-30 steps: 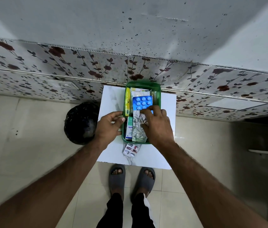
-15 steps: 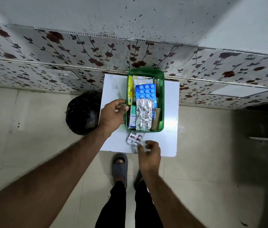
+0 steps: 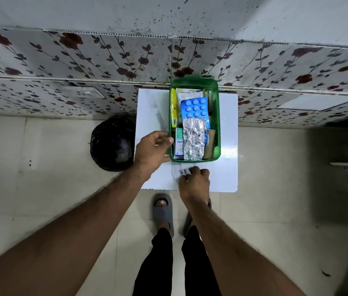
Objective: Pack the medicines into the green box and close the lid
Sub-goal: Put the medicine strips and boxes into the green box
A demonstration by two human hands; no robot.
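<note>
Green box: on counter, lid off, holding blue strip and foil strip. My left hand grips its near-left rim. My right hand: fingers pinch pill strip before the box.

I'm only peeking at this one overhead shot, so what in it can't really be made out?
- Pill strip, head view: mostly covered by the right hand and blurred; its print is unreadable.
- Lower layers of the green box: hidden beneath the silver strip and blue strip.
- White carton: lettering too small, partly covered.
- Box lid: not visible anywhere.
- One foot: hidden behind the right forearm.
</note>
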